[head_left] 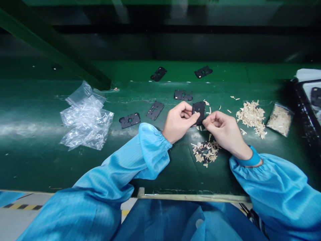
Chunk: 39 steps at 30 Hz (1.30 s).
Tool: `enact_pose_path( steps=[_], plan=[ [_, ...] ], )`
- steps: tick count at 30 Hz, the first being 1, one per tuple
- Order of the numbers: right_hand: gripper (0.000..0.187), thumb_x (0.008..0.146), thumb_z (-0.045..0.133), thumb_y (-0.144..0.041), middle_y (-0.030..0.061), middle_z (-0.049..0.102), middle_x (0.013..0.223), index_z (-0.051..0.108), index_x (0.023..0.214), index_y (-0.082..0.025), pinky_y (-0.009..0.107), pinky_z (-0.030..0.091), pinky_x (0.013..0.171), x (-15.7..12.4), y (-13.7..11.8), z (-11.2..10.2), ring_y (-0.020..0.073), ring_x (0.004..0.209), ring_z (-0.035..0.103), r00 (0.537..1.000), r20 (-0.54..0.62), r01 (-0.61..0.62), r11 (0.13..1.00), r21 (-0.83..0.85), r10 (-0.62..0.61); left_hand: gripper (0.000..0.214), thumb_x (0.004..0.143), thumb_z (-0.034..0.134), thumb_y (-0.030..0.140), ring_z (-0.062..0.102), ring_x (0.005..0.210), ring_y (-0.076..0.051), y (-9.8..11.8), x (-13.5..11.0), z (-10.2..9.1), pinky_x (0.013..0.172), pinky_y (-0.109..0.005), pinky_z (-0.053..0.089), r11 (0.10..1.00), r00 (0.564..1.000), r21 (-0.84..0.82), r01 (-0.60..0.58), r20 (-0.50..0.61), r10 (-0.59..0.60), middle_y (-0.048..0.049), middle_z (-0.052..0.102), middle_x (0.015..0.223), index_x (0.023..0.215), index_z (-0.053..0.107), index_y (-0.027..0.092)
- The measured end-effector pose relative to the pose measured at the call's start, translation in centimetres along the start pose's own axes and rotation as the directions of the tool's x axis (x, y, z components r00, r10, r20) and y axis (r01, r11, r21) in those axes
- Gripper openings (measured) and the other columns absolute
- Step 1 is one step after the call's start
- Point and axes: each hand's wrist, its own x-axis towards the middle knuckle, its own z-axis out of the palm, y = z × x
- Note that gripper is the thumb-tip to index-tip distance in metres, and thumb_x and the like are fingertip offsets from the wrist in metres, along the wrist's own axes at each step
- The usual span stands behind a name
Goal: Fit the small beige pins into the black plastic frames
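- Two hands work close together. The left hand (178, 117), fingers curled, pinches the left edge of a thin matte-black rectangular plate (199, 112) between thumb and fingertips.
- The right hand (220, 131), half closed, presses its fingertips (204, 122) to the lower right of that same plate, which hangs just above the tabletop.
- Two light-blue long sleeves, the left sleeve (150, 150) and the right sleeve (273, 180), reach in from the near side, and a blue band (247, 157) circles the right wrist.
- The dark green tabletop (37, 157) ends at a pale straight strip (193, 197) along its near edge.
- A small heap of beige strips mixed with black bits (206, 153) lies just below the hands, nearly under the right wrist.
- To the right lie a larger heap of beige strips (252, 117) and one transparent bag of the same strips (280, 119), touching neither hand.
- Five more black plates (183, 95) lie apart, ahead and to the left of the hands.
- A loose crumple of transparent plastic bags (85, 117) sits well left.
- A black tray (304, 110) stands at the far right edge, and nothing stands between the hands and the plates.
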Motion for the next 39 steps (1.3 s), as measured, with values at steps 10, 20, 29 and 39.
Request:
enact_pose_path(
  steps=[10,20,29,39],
  plan=[
    [0.025,0.081,0.078,-0.037,-0.0008,0.059,0.065,0.062,0.077,-0.018,0.022,0.035,0.047,0.2,0.3,-0.8,0.0098,0.055,0.046,0.997,0.066,-0.052,0.995,0.08,0.047,0.035,0.076,0.082,0.039,0.061,0.057,-0.01,-0.3,0.3,-0.5,0.055,-0.023,0.054,0.998,0.997,-0.049,0.024,0.077,-0.02,0.0046,0.059,0.066,0.077,0.053,0.019],
    [0.029,0.085,0.077,-0.041,-0.0095,0.041,0.053,0.059,0.08,-0.019,0.02,0.019,0.04,-0.2,-0.3,-1.6,0.0052,0.043,0.031,0.955,0.281,-0.188,0.924,0.332,0.093,0.042,0.07,0.088,0.044,0.065,0.058,-0.011,0.2,0.4,-1.1,0.057,-0.025,0.059,0.948,0.965,-0.224,0.226,0.183,-0.186,0.004,0.063,0.068,0.078,0.055,0.019],
    [0.028,0.087,0.077,-0.039,-0.0105,0.042,0.051,0.058,0.081,-0.02,0.02,0.022,0.04,-0.4,-0.2,-1.5,0.005,0.041,0.032,0.934,0.352,-0.206,0.884,0.42,0.051,0.034,0.074,0.087,0.036,0.066,0.059,-0.009,0.4,0.3,-1.3,0.054,-0.02,0.056,0.899,0.944,-0.331,0.287,0.256,-0.207,0.0022,0.067,0.073,0.083,0.059,0.017],
    [0.028,0.089,0.074,-0.042,-0.0047,0.06,0.075,0.057,0.097,-0.021,0.022,0.032,0.042,-0.6,0.2,-1.1,0.0063,0.044,0.046,0.884,0.467,-0.279,0.774,0.568,-0.023,0.041,0.071,0.089,0.041,0.064,0.057,-0.009,0.6,0.2,-1.1,0.056,-0.021,0.057,0.885,0.931,-0.326,0.332,0.264,-0.252,0.002,0.067,0.072,0.084,0.058,0.018]
  ],
)
